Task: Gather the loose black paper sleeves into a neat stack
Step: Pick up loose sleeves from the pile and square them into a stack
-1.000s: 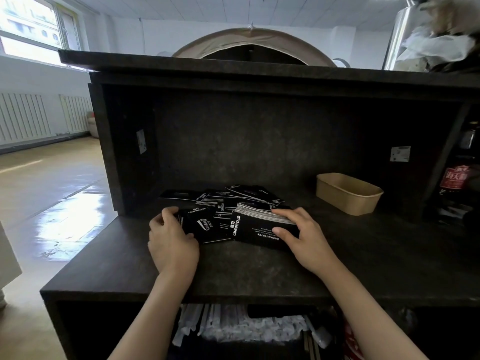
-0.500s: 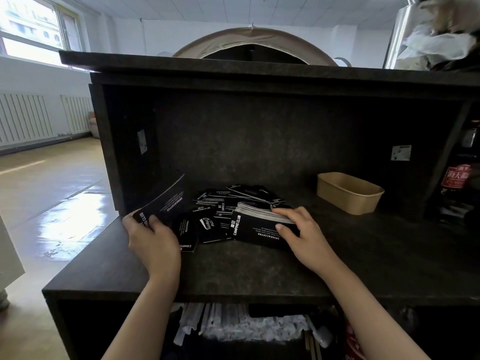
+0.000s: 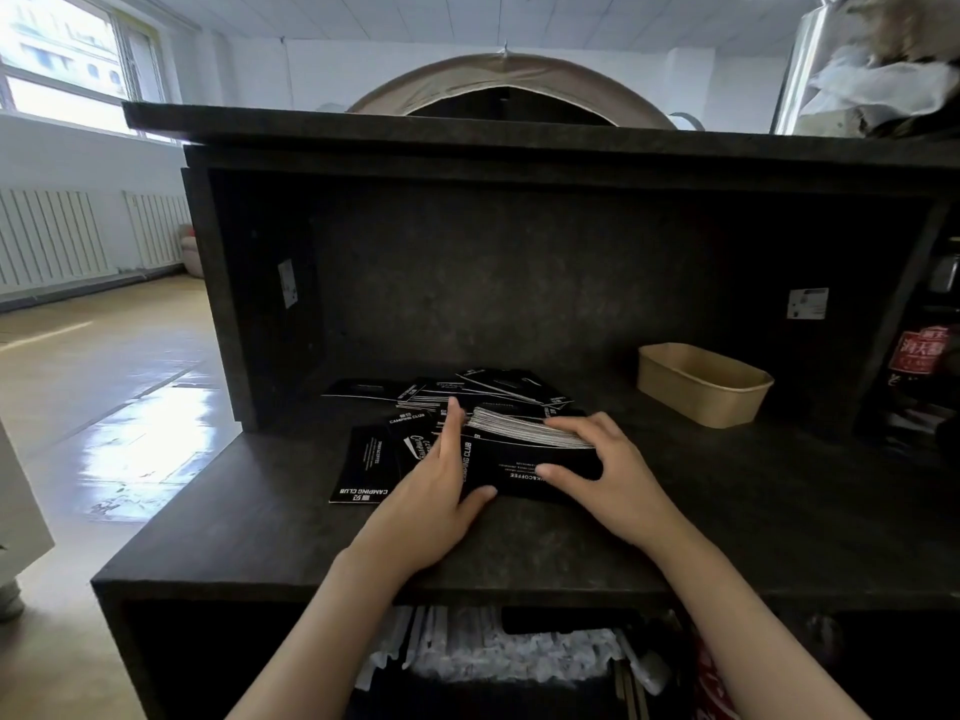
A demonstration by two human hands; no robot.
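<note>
The stack of black paper sleeves is thick, its pale edges fanned along the top, white print on its upper face. My right hand grips its right end, fingers over the top and thumb on the near face. My left hand lies flat with straight fingers against its left side. Loose sleeves lie scattered at nine o'clock from my left hand and more at twelve o'clock behind the stack. All rest on a dark counter; a tan paper tray sits at two o'clock, a window far left.
</note>
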